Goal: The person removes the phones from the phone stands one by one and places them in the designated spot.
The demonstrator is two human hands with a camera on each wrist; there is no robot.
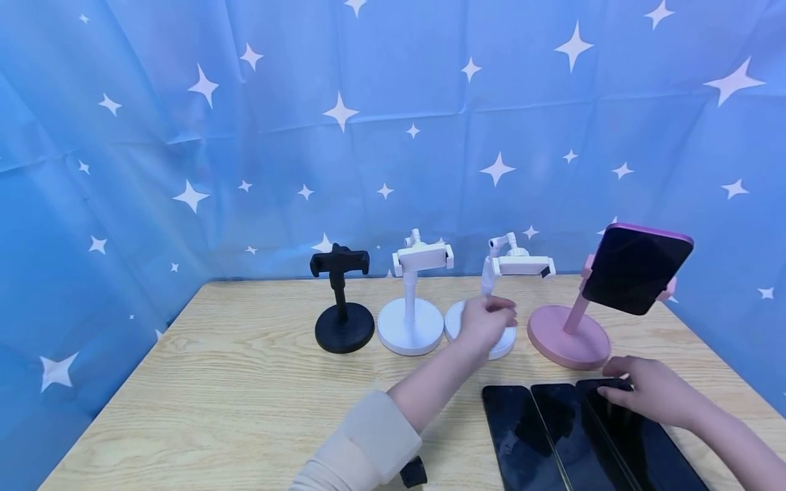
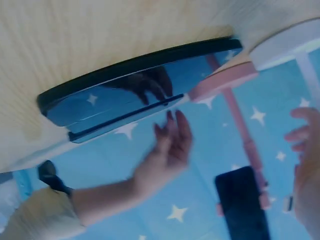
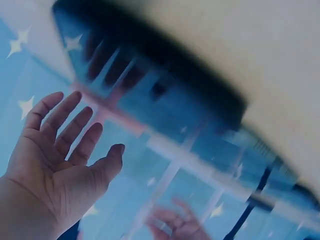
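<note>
My left hand (image 1: 488, 320) is in front of the right white phone stand (image 1: 522, 266), over its round base; its fingers hold nothing that I can see. In the left wrist view this hand (image 2: 307, 170) shows at the right edge, fingers loosely bent. Above the rightmost of three black phones (image 1: 660, 450) hovers my right hand (image 1: 651, 389). The right wrist view shows the right hand (image 3: 65, 160) with spread fingers and a bare palm. The middle phone (image 1: 577, 429) and left phone (image 1: 518, 436) lie side by side with it, screens up.
A pink stand (image 1: 568, 337) holds a phone with a purple-pink edge (image 1: 635, 266), tilted. Further left are another white stand (image 1: 410, 327) and a black stand (image 1: 344, 327). Behind the wooden table (image 1: 233, 389) hangs a blue star-patterned curtain (image 1: 276, 157).
</note>
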